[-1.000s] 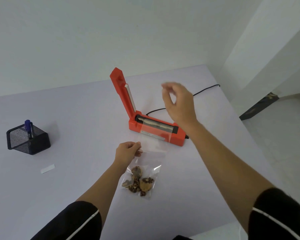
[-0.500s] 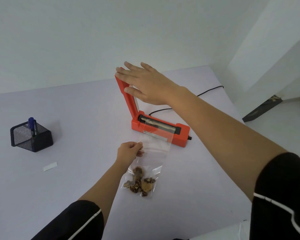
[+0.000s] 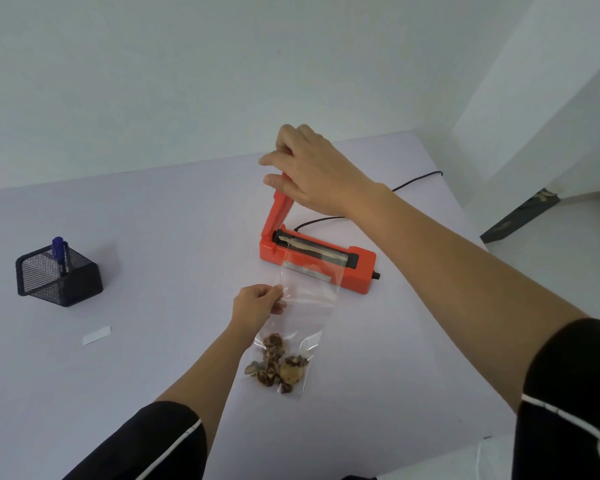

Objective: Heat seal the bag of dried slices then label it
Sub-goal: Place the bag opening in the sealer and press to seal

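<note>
— What is the surface like?

— A broad table [image 3: 153,237], pale lilac-grey and matt, runs back to a plain white wall [image 3: 187,64]. On the right the table's edge drops to a light floor [image 3: 568,265]. A white partition [image 3: 551,98] stands there, and a dark flat object [image 3: 520,216] lies at its foot. I cannot tell what that object is.

— And the sealer?

— The orange heat sealer [image 3: 361,271] sits on the table beyond the middle, toward the right. Its lever arm [image 3: 279,209] is raised steeply at the left end. A black cable [image 3: 416,178] runs from behind it toward the table's far right corner.

— The hands?

— The right hand [image 3: 309,171] curls round the top of the lever arm, with the thumb on the arm's left side. The left hand [image 3: 253,306] pinches the left edge of the clear bag [image 3: 305,306] between thumb and fingers, about midway along its length.

— Where does the bag lie?

— Flat on the table in front of the sealer. Its mouth end is laid across the sealing strip on the base, below the raised arm. The dried slices [image 3: 278,365] are bunched at the near, closed end.

— Anything else on the table?

— Far to the left stands a black mesh pen holder [image 3: 59,282] with a blue pen [image 3: 59,247] upright in it. Nearer the person, a small white strip [image 3: 97,335] lies flat, well apart from the bag. Both forearms are bare below black sleeves [image 3: 568,393] with a white stripe.
</note>
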